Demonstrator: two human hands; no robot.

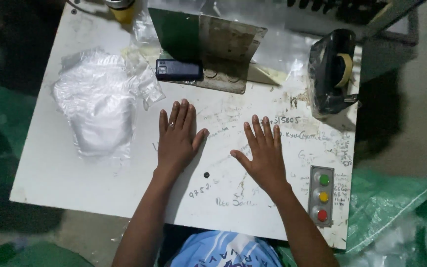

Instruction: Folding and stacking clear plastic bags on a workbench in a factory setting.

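Note:
Both of my hands lie flat, palm down, on a white worktable [75, 183] marked with handwriting. My left hand [176, 136] has its fingers spread and wears a ring; it holds nothing. My right hand [263, 151] rests a short way to its right, fingers apart, also holding nothing. A stack of clear plastic bags [97, 101] sits left of my left hand, not touched by it. A dark rectangular block [179, 69] lies just beyond my left fingertips, against a bent metal plate [221, 47].
A black tape dispenser [332, 71] stands at the table's far right. A grey panel with green, yellow and red buttons [321, 196] is set near the right front edge. A yellow object [123, 10] sits at the far edge. Green sheeting [396, 212] lies beside the table.

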